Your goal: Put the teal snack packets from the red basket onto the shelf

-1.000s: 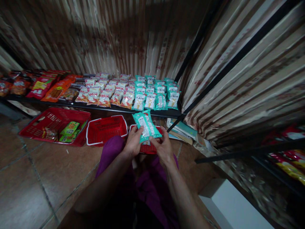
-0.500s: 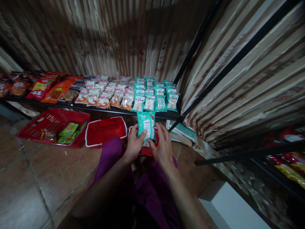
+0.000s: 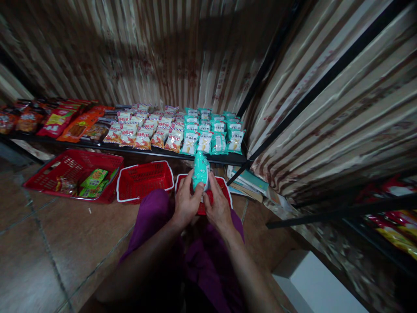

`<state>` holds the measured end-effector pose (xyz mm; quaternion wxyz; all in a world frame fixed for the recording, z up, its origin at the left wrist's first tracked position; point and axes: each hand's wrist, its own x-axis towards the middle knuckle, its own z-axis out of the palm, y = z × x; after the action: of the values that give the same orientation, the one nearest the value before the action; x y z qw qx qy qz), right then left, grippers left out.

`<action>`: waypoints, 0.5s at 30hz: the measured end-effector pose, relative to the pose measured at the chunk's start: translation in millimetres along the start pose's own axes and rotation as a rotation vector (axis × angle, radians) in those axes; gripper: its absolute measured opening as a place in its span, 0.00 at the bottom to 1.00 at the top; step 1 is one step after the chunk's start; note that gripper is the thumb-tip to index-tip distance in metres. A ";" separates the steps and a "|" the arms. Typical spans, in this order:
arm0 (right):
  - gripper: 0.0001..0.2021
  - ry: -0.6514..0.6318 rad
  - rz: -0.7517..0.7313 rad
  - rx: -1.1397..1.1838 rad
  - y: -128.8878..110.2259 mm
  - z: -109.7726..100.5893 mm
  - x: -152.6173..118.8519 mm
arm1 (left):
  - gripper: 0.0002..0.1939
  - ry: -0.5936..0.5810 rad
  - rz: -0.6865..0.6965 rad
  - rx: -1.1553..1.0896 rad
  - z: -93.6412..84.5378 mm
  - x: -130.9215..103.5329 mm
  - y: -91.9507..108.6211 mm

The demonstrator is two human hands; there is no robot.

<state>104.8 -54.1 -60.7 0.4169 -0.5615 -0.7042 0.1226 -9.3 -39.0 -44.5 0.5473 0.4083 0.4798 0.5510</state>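
Note:
A teal snack bag [image 3: 201, 171] is held upright and edge-on between both hands, in front of the low shelf. My left hand [image 3: 187, 199] is closed on its left side, thumb across the lower front. On the opposite side, my right hand [image 3: 217, 202] grips it with fingers along the edge. Below the bag is a red basket [image 3: 224, 191] with a white rim, partly covered by my hands. Similar teal snack bags [image 3: 205, 141] stand in rows on the black shelf [image 3: 228, 158], just beyond the held one.
White-and-orange snack bags [image 3: 142, 138] and larger orange and red packs [image 3: 80, 126] fill the shelf leftward. Two more red baskets stand below: one large [image 3: 35, 180], one small [image 3: 122, 191]. Books [image 3: 250, 179], a black post [image 3: 280, 130] and a white box [image 3: 319, 282] are to the right.
The teal bag has been turned from showing its broad labelled face to a narrow side. My hands have come closer together around it, and more of the basket beneath shows.

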 end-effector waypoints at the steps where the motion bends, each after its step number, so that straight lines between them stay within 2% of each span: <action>1: 0.31 0.005 0.033 0.043 0.0 0.1 -0.2 | 0.22 0.003 0.062 0.081 -0.5 -1.3 0.1; 4: 0.32 -0.023 0.151 0.279 -2.8 -0.9 -1.5 | 0.20 0.017 0.186 0.290 -2.3 -4.6 2.8; 8: 0.34 -0.135 0.349 0.798 -10.1 -4.6 -5.3 | 0.20 0.028 0.353 0.553 -3.1 -11.7 11.8; 10: 0.32 -0.144 0.450 0.995 -12.4 -5.7 -7.5 | 0.21 0.034 0.460 0.696 -2.3 -16.3 14.4; 12: 0.29 -0.116 0.517 1.097 -13.2 -5.2 -9.3 | 0.21 0.039 0.533 0.796 -0.7 -20.8 14.1; 15: 0.28 -0.075 0.576 1.106 -13.9 -3.1 -10.2 | 0.21 0.039 0.596 0.873 2.3 -27.0 9.7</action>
<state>97.6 -68.9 -54.4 0.5711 -0.4253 -0.3710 0.5961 -7.3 -65.1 -32.6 0.1369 0.7066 0.5376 0.4393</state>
